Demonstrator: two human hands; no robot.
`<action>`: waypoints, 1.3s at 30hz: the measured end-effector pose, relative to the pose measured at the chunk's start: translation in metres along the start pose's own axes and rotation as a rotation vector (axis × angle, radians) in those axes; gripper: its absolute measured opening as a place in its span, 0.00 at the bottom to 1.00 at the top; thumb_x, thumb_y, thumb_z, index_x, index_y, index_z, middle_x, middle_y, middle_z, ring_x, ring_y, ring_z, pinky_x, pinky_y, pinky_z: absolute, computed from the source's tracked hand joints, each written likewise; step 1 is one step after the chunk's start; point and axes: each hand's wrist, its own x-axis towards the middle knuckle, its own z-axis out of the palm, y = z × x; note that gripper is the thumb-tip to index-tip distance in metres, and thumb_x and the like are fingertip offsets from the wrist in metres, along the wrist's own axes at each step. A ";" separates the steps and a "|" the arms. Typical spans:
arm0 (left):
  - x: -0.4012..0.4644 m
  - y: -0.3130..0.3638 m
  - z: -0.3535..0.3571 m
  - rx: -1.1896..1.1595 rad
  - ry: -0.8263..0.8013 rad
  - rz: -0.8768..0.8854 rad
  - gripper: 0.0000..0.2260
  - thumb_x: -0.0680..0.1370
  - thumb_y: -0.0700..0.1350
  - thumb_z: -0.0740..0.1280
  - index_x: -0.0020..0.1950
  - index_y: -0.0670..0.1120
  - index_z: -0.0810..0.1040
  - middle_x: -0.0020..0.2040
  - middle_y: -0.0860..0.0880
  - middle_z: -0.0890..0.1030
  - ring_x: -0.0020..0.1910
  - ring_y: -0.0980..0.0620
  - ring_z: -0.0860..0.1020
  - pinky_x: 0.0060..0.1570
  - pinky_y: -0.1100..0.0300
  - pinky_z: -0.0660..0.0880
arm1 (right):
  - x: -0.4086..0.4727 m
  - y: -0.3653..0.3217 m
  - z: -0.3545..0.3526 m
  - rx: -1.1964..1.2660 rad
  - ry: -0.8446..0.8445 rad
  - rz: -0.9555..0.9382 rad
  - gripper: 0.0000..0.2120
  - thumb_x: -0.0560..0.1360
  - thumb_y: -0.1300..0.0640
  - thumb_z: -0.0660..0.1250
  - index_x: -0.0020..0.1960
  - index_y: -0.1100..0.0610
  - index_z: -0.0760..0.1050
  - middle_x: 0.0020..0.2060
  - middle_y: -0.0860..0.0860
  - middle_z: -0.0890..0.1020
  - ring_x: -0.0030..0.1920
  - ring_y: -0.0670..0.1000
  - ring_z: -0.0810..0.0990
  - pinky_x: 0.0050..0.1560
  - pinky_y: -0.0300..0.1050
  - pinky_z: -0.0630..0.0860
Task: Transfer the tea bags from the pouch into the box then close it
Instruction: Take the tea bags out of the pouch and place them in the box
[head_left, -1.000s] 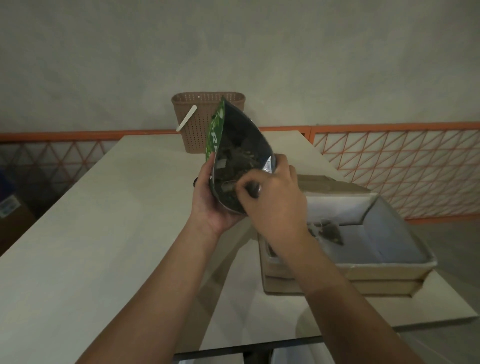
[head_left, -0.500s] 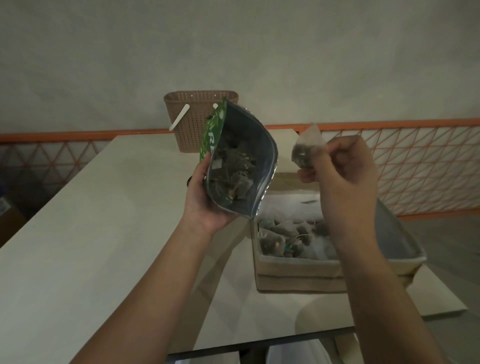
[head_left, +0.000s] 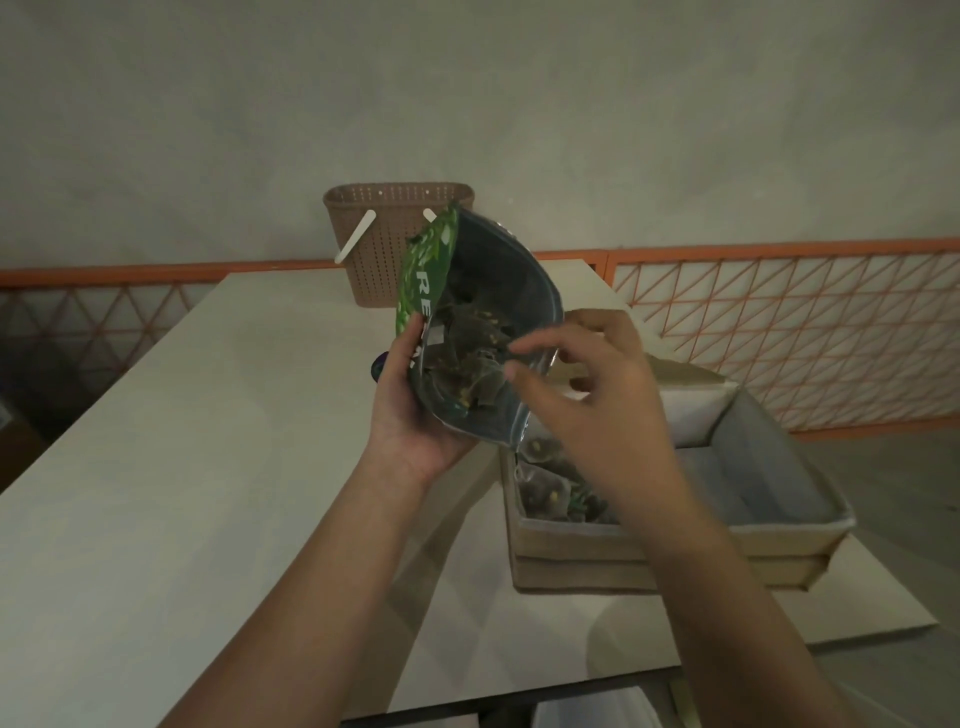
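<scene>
Your left hand (head_left: 415, 410) grips the open pouch (head_left: 483, 332) tilted above the box (head_left: 675, 540) on the worktop (head_left: 182, 467), while your right hand (head_left: 592, 384), fingers loosely spread and empty, reaches for its mouth. Tea bags (head_left: 467, 364) could spill past the box if the pouch tips further, or snagged strings could drag extras out.

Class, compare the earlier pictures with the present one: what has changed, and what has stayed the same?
The right hand, which held a tea bag up half a second ago, is now empty and back at the pouch mouth. The left hand still holds the pouch; the box and basket stay put.
</scene>
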 end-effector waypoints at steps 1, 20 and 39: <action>-0.001 0.000 0.000 0.003 0.007 0.003 0.30 0.80 0.65 0.61 0.72 0.45 0.77 0.68 0.38 0.79 0.63 0.39 0.80 0.57 0.47 0.80 | 0.000 0.000 0.005 -0.107 -0.007 -0.024 0.11 0.72 0.49 0.74 0.54 0.46 0.81 0.58 0.48 0.71 0.60 0.50 0.74 0.56 0.41 0.76; -0.005 0.001 -0.001 0.023 0.004 0.015 0.30 0.78 0.66 0.62 0.72 0.48 0.78 0.70 0.40 0.78 0.66 0.39 0.77 0.59 0.47 0.78 | -0.002 -0.008 -0.002 0.137 0.165 0.041 0.05 0.73 0.57 0.71 0.41 0.53 0.76 0.45 0.45 0.80 0.49 0.45 0.80 0.48 0.41 0.77; -0.005 0.002 0.000 0.047 0.005 0.008 0.27 0.78 0.67 0.63 0.63 0.47 0.83 0.62 0.41 0.83 0.54 0.40 0.84 0.50 0.48 0.82 | 0.005 0.023 -0.030 0.209 0.002 0.240 0.06 0.75 0.61 0.71 0.43 0.52 0.77 0.38 0.51 0.82 0.39 0.54 0.82 0.42 0.53 0.81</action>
